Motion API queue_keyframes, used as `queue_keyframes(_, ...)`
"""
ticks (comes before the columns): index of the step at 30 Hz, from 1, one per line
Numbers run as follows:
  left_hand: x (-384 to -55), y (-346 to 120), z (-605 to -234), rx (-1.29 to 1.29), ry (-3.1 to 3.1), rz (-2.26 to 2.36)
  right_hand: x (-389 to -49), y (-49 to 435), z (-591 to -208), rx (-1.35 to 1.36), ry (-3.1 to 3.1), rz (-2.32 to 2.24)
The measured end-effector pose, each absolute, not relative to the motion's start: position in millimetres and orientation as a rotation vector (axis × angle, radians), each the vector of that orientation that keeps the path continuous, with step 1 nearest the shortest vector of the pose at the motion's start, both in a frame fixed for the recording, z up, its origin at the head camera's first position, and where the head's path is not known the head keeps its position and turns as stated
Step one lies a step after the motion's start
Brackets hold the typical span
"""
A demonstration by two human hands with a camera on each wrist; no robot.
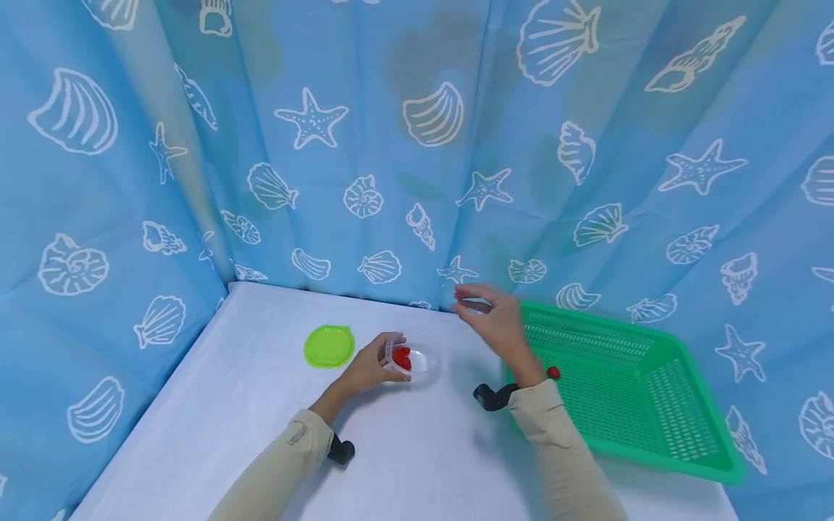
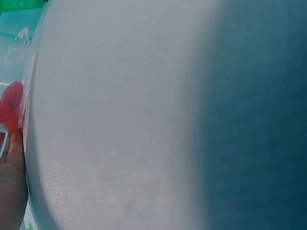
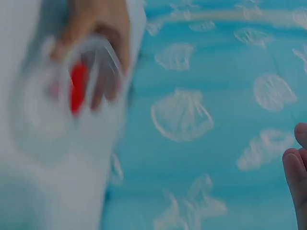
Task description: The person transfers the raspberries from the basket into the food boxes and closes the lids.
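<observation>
My left hand (image 1: 373,365) grips a clear plastic tub (image 1: 425,362) by its near left side, fingers on one side and thumb on the other. Inside lie red raspberries (image 1: 401,357), and the left wrist view shows the bumpy skin of one raspberry (image 2: 15,94). The tub seems tilted, its opening toward the right. Raised above the table between tub and basket, my right hand (image 1: 498,322) has loosely bent fingers, with no object visible between them and the thumb. Another small red berry (image 1: 554,373) lies in the green basket (image 1: 700,405), near my right wrist.
A lime-green lid (image 1: 329,346) lies flat on the white tabletop (image 1: 404,463), left of the tub. The large basket covers the table's right side. Blue shell-print curtains (image 1: 365,159) hang along the table's back and left edges.
</observation>
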State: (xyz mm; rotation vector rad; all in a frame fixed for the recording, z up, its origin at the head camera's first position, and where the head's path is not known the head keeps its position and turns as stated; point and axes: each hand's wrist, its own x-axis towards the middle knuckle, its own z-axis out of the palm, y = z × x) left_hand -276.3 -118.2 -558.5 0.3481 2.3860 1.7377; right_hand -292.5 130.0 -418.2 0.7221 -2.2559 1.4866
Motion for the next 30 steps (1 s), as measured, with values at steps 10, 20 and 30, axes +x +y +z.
queue_keyframes(10,-277,-122,-559,0.343,2.394,1.751,-323,224,-421,0.613,-2.442,1.332)
queue_keyframes(20,-277,-116,-561,0.322,2.399,1.724,-330,271,-471,0.473,-2.86,1.131)
queue_keyframes(30,-276,-116,-558,0.332,2.397,1.727,-328,290,-499,0.436,-3.034,1.095)
